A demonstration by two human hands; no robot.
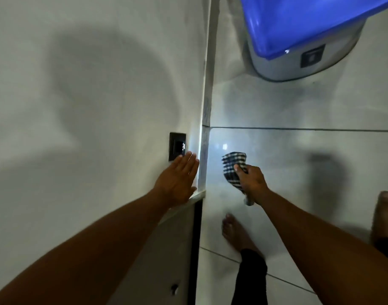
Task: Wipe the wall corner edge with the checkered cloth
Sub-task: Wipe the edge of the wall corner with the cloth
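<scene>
White wall (89, 106) fills the frame's left; its corner edge (205, 119) runs vertically up the middle. Left hand (177, 179) rests flat and open beside it, right hand (251, 180) clutches the checkered cloth (232, 166) just right of it, so a short leftward reach probably does it.

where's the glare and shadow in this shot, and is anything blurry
Head view: a bright glare spot sits on the glossy floor tile just above the checkered cloth; a large soft shadow falls across the wall; the scene is dim, the blue lid and the left hand look soft, and wide-angle distortion bends the corner edge.
</scene>
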